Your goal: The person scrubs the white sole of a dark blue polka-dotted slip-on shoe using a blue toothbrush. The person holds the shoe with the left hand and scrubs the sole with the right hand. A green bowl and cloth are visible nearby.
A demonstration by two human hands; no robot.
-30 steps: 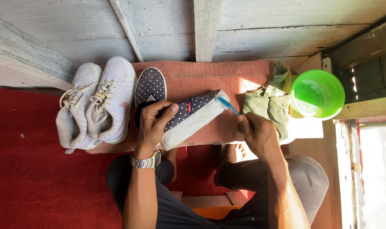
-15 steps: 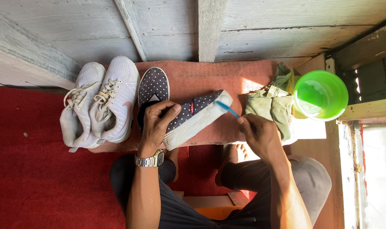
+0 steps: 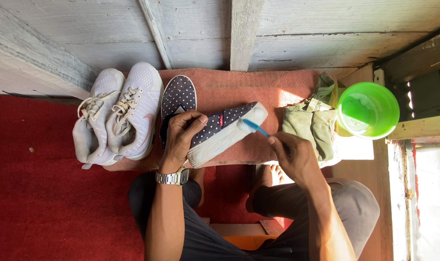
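- Starting at the left edge of the salmon-pink mat (image 3: 278, 92), a pair of pale grey lace-up sneakers (image 3: 118, 116) lies side by side, toes toward the plank wall (image 3: 302, 34); the outer one hangs partly over the red carpet (image 3: 36, 203), probably parked there to stay out of the working area.
- Next along, a navy slip-on with white dots (image 3: 178, 96) lies flat, toe to the wall, its heel hidden under the left hand.
- The left hand (image 3: 181, 135) is clamped over the heel end of its mate, the dotted shoe (image 3: 224, 128), fingers curled into the opening. The shoe is tilted onto its side across the mat's middle, near the front edge, white sole turned toward the person, which seems meant to present the sole rim for scrubbing. The wrist, wearing a metal watch (image 3: 172, 177), is bent down, forearm rising straight from the lap.
- A blue-handled toothbrush (image 3: 253, 126) has its head against the toe end of the sole.
- The right hand (image 3: 290, 154) pinches the brush handle; the fingers are closed round it, though exactly which ones grip is hard to tell from above. The forearm angles in from the lower right.
- A folded olive cloth (image 3: 309, 128) rests on the mat's right edge.
- A bright green bowl (image 3: 367, 108) stands just beyond, by the right-hand corner, within easy reach of the brush hand.
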